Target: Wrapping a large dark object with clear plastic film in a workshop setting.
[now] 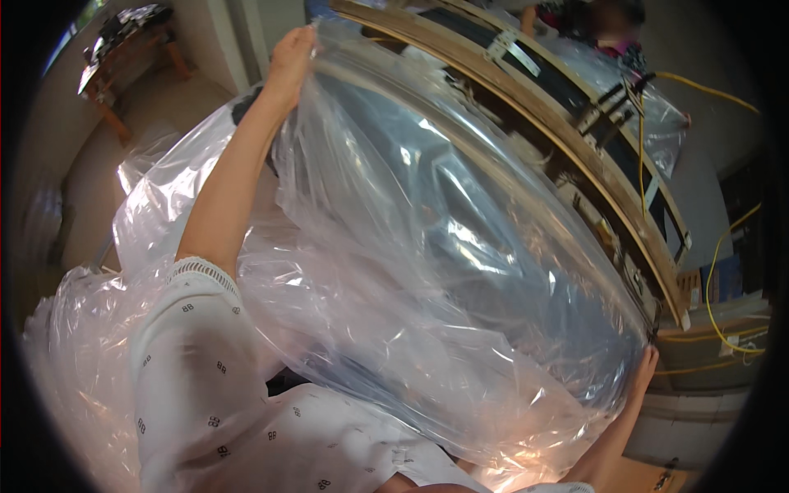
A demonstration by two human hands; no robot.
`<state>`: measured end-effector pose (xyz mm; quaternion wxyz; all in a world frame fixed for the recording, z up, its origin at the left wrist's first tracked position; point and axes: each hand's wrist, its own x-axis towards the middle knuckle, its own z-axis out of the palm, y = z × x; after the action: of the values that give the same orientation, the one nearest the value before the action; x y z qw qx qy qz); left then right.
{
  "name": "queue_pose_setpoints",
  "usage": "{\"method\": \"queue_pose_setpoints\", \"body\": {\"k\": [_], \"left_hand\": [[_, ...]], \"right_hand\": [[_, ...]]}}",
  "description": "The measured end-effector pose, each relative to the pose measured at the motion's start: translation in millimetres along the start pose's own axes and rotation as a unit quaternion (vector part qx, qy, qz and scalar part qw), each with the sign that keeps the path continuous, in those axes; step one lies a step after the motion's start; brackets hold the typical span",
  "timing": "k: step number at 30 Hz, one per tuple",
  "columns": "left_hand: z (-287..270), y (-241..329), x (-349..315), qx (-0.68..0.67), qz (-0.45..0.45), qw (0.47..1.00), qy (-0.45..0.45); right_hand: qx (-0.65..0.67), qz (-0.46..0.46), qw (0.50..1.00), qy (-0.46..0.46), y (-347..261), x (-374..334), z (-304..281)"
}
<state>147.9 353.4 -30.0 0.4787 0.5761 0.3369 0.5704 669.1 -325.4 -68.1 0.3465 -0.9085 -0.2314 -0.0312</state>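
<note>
A wide sheet of clear plastic film (460, 238) is stretched in front of me, its far edge running along a long wooden-edged machine (567, 156). My left hand (292, 59) is closed on the film's far left corner, arm reached out straight. At the opposite end, my right hand (645, 368) grips the film's right edge close to the machine's near end; part of its fingers is hidden by the film. Between the hands the edge is taut, while the rest falls in loose, shiny folds over my lap and to the left.
Across the machine sits another person (612, 33) with more clear film (657, 123) nearby. A yellow cable (711, 86) hangs over the machine's right side. Crumpled film (90, 329) is heaped at my left, and a wooden table (123, 66) stands at the far left.
</note>
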Motion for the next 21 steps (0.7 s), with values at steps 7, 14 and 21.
{"method": "queue_pose_setpoints", "body": {"k": [7, 14, 21], "left_hand": [[-35, 78, -70, -0.145, 0.006, 0.985, -0.089], [-59, 97, -103, -0.122, 0.02, 0.989, -0.085], [-66, 90, -111, -0.113, 0.006, 0.992, -0.047]], "right_hand": [[-0.055, -0.06, 0.995, 0.057, 20, -38, 9], [-0.084, -0.04, 0.993, 0.072, 8, -45, 16], [-0.103, -0.003, 0.994, -0.027, 51, -42, -4]]}}
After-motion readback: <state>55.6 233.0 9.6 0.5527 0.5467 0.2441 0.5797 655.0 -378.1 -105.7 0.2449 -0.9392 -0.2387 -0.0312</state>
